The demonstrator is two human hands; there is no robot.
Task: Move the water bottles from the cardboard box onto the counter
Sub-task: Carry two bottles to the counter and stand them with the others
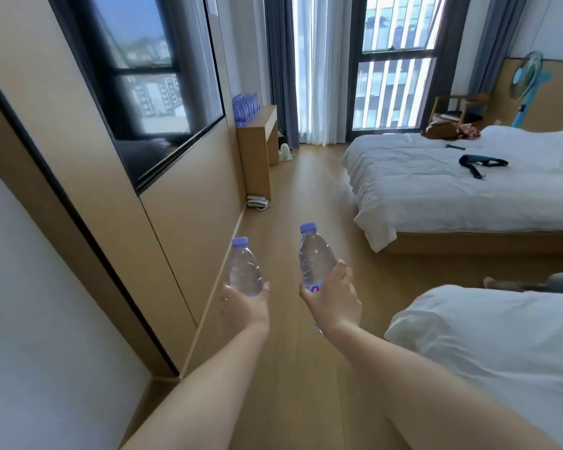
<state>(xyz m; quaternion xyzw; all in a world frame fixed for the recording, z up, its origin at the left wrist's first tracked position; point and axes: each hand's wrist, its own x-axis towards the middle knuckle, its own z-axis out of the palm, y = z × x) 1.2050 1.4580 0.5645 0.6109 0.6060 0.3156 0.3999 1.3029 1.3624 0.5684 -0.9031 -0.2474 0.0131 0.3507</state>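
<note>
Both hands grip bottles (counter seemingly stocked).

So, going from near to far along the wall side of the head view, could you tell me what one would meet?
Left hand → its water bottle → telephone on the floor → wooden counter → row of water bottles on it → curtains.

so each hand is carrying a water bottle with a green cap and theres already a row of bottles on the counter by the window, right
Not quite: the caps are purple, not green, as the head view shows. The rest holds: the left hand grips one water bottle, the right hand another, and a row of bottles already stands on the counter by the window.
</note>
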